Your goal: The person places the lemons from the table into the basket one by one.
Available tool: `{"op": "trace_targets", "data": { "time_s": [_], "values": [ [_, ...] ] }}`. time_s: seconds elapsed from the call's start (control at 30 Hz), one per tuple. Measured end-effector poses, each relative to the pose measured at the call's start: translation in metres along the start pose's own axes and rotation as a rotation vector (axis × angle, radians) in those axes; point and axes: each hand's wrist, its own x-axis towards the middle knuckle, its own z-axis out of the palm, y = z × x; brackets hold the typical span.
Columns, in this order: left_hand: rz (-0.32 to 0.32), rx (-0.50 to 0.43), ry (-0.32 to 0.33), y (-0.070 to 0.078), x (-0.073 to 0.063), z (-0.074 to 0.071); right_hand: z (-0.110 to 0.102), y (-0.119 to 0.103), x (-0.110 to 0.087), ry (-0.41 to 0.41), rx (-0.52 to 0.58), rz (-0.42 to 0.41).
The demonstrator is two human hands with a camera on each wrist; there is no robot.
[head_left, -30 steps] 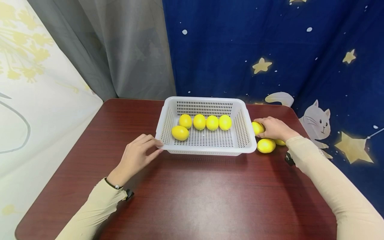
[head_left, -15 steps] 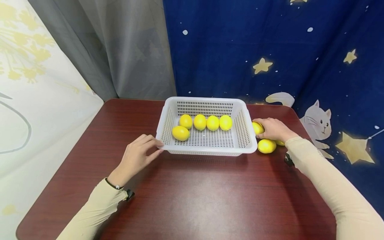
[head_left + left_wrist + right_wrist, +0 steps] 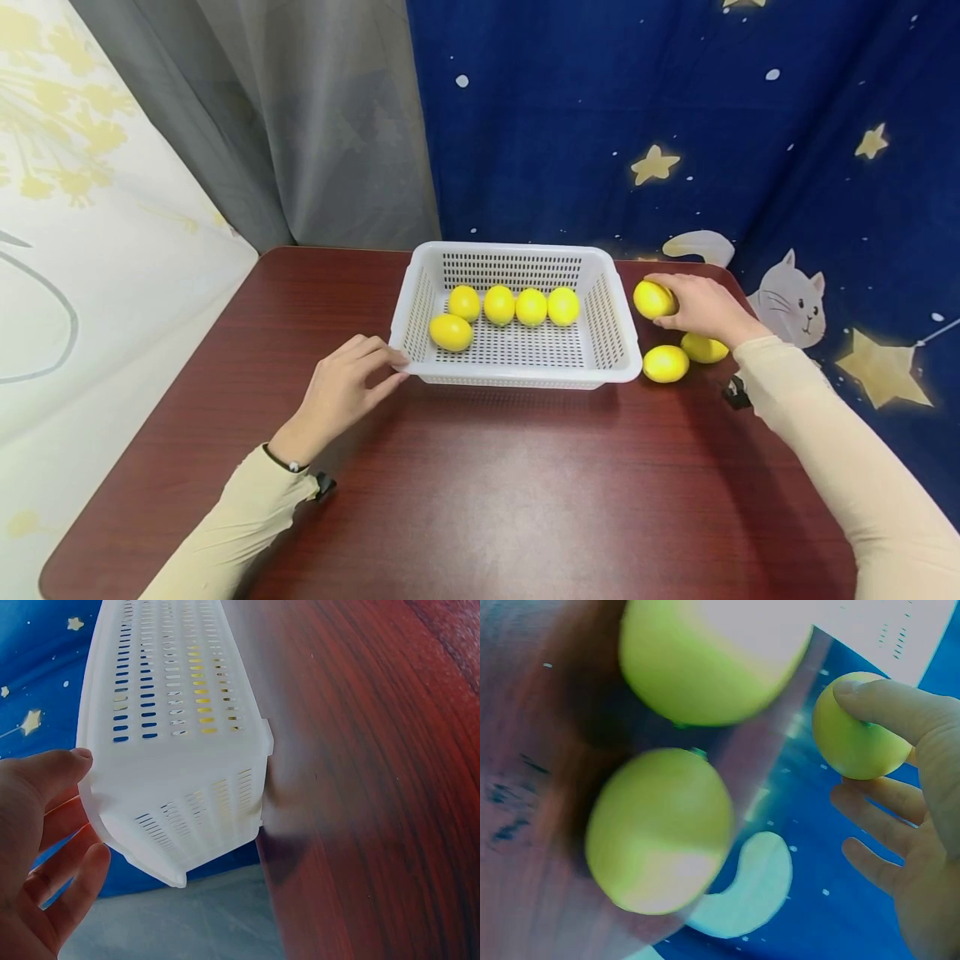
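Observation:
My right hand pinches a lemon between thumb and fingers, just right of the basket. The right wrist view shows this lemon raised off the table, the thumb across it. Two more lemons lie on the table under that arm, one nearer and one partly behind the wrist. A white slotted plastic basket holds several lemons. At its near left corner, my left hand grips the rim, with the thumb on the outside.
The dark red wooden table carries the basket near its back edge. Behind hangs a blue curtain with stars and a cat, beside a grey curtain. A white patterned cloth hangs at the left.
My right hand has lifted the lemon from beside the basket, up and slightly to the right, uncovering more of the lemon behind the wrist. The left hand and basket have stayed put.

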Motion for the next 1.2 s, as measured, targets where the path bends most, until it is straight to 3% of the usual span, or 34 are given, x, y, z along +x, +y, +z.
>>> {"op": "trace_targets", "data": {
  "time_s": [0.17,0.57,1.2],
  "values": [
    [-0.003,0.008,-0.005,0.001,0.0,-0.001,-0.016,-0.002,-0.004,0.032,0.014,0.009],
    [0.008,-0.003,0.013,0.002,0.0,0.0,-0.028,-0.008,-0.005,0.065,0.011,-0.016],
    [-0.009,0.007,-0.009,0.001,-0.001,0.0,-0.061,-0.069,0.013,0.113,-0.032,-0.217]
  ]
}}
